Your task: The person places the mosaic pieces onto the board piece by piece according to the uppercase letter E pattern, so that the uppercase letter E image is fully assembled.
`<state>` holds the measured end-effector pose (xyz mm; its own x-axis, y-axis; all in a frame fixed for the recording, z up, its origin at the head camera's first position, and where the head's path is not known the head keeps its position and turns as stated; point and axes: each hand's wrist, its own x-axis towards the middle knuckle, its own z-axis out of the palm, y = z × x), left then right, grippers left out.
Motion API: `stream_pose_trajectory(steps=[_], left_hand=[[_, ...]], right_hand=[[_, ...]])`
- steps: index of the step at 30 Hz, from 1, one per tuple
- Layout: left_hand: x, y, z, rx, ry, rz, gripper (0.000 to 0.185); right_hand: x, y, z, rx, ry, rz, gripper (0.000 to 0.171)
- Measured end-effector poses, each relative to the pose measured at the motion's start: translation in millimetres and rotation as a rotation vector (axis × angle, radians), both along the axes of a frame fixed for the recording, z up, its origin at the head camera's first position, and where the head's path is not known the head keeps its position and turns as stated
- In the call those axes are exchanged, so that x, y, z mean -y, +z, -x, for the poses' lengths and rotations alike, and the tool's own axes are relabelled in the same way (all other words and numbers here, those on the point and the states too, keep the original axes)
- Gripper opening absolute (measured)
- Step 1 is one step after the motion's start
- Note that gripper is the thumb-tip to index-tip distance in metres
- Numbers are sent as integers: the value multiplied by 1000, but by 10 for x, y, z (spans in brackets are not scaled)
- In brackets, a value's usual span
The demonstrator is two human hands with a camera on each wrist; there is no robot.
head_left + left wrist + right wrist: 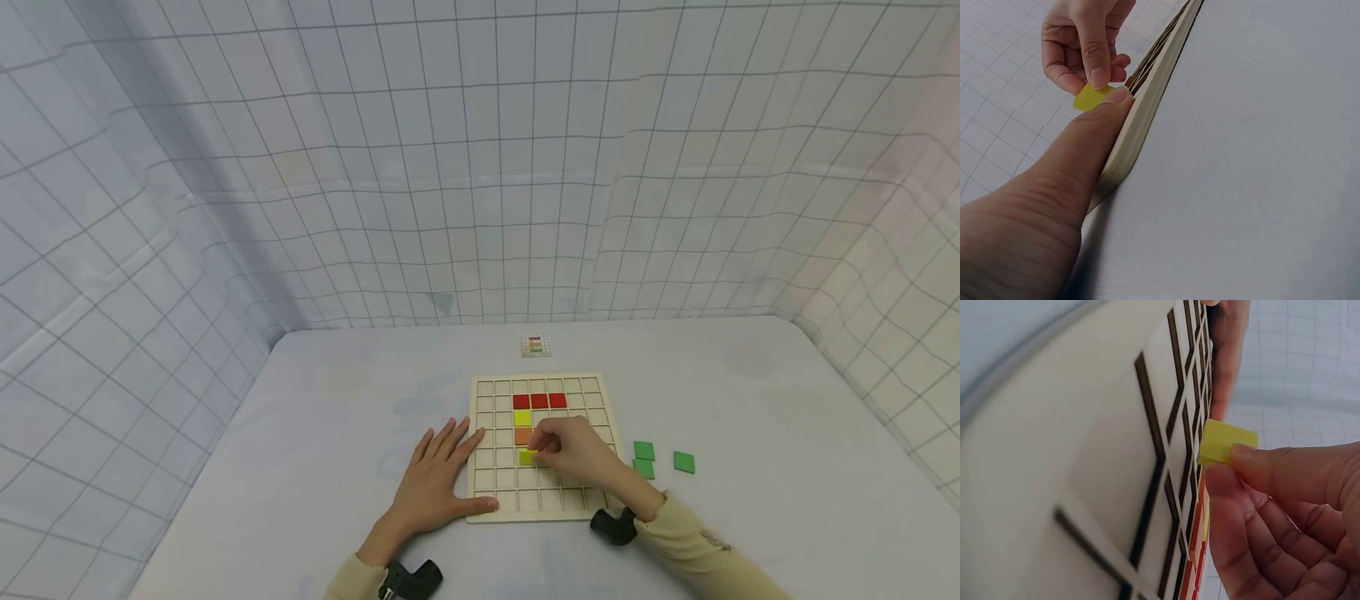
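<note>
My right hand (576,451) pinches a yellow square tile (1225,440) between thumb and index finger, close over the wooden grid board (506,479). Below the orange tile (522,436), the pinched tile overlaps a cell of the same column in the head view. Higher in that column lies another yellow tile (522,417), under a row of red tiles (539,402). At the board's left side my left hand (435,487) lies flat with fingers spread, its thumb (1094,128) and index fingertip on the board's edge.
Several green tiles (684,462) lie on the white table right of the board. Behind the board, a small pattern card (536,346) shows a grid with coloured squares. White cloth with a grid pattern (480,208) hangs around the table's back and sides.
</note>
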<state>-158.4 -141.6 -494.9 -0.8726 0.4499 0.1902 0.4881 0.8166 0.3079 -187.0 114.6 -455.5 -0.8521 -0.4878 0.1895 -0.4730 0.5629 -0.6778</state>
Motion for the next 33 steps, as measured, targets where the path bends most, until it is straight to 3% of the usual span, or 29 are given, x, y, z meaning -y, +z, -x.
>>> stream_pose_trajectory(steps=[18, 33], left_hand=[[5, -15, 16, 0, 1, -3, 99], [-5, 1, 18, 5, 17, 24, 100]], right_hand=[[57, 2, -3, -11, -64, -119, 11], [47, -26, -3, -24, -36, -151, 7]])
